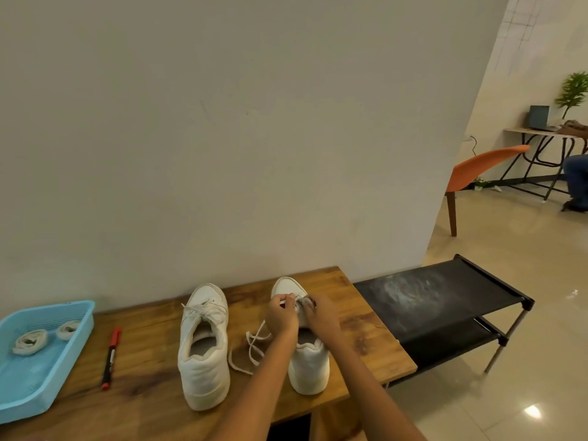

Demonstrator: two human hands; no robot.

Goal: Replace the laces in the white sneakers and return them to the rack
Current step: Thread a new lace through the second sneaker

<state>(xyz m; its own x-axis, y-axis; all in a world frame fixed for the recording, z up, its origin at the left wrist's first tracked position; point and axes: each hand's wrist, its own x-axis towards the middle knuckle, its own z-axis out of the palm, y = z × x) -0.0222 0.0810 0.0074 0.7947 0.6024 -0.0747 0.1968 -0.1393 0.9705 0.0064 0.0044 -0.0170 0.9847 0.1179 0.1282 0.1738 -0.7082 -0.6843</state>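
On table, unbranded sneaker [307,354], lace [254,345]

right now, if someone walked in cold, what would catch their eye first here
Both hands, left hand and right hand, pinch the lace at the right sneaker on the wooden table. The left sneaker stands beside it, already laced. A blue tray holding rolled laces sits far left, a black rack to the right.

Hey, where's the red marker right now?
The red marker lies on the wooden table, left side, between the blue tray and the left sneaker.
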